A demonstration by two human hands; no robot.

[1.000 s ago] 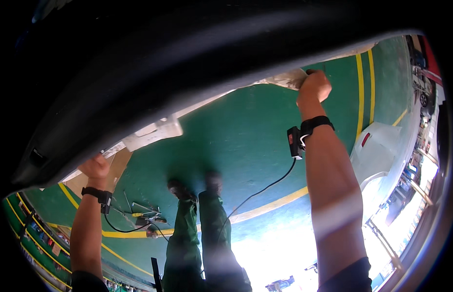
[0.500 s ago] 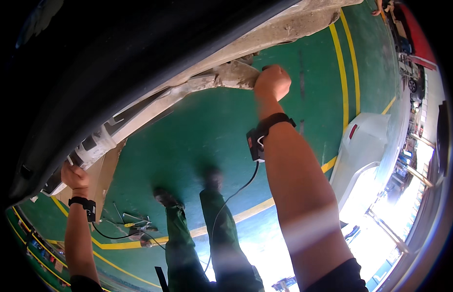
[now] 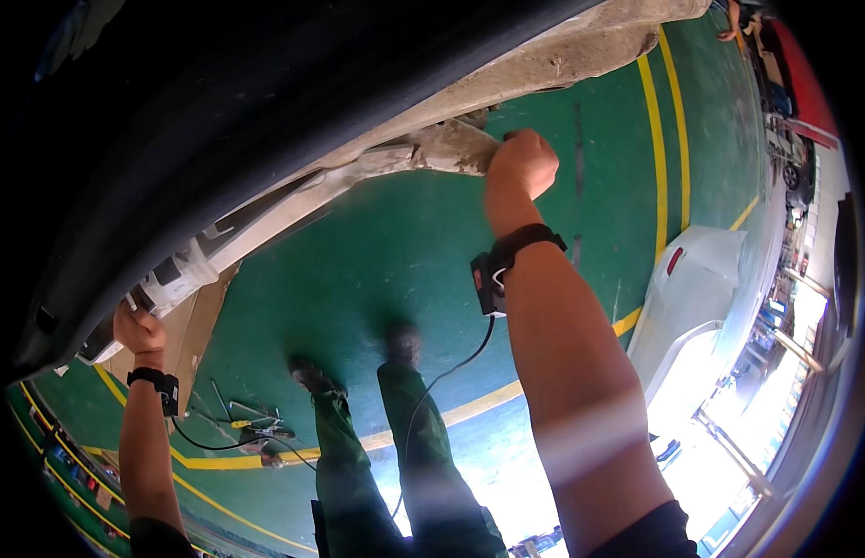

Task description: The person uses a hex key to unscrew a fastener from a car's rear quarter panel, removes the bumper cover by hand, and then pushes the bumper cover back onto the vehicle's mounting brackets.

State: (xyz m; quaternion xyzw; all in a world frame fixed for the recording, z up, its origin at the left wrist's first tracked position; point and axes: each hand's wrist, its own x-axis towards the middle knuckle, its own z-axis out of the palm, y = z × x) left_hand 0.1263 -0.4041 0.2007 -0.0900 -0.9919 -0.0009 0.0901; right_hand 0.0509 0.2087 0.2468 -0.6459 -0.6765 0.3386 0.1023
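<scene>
A large dark car part (image 3: 265, 121) with a curved edge, like a bumper, fills the upper left of the view. Along its near side runs a long, dusty pale strip (image 3: 293, 200), stretching from lower left to upper right. My left hand (image 3: 139, 333) is closed at the strip's lower left end, fingers curled partly out of sight. Higher up, my right hand (image 3: 525, 163) makes a fist against the strip's brown, dirt-covered end; exactly what its fingers grip is hidden. Each wrist wears a black strap with a small cabled box.
Flat cardboard (image 3: 186, 339) lies below the left end. Several hand tools (image 3: 256, 423) rest on the green floor (image 3: 293, 279), left of my feet. A white car body panel (image 3: 683, 298) stands at right. Thin cables hang past my legs. Another person's arm (image 3: 732, 20) shows at top right.
Both hands keep their places on the strip. The view has shifted slightly, and the floor and tools appear moved a little; nothing has been let go.
</scene>
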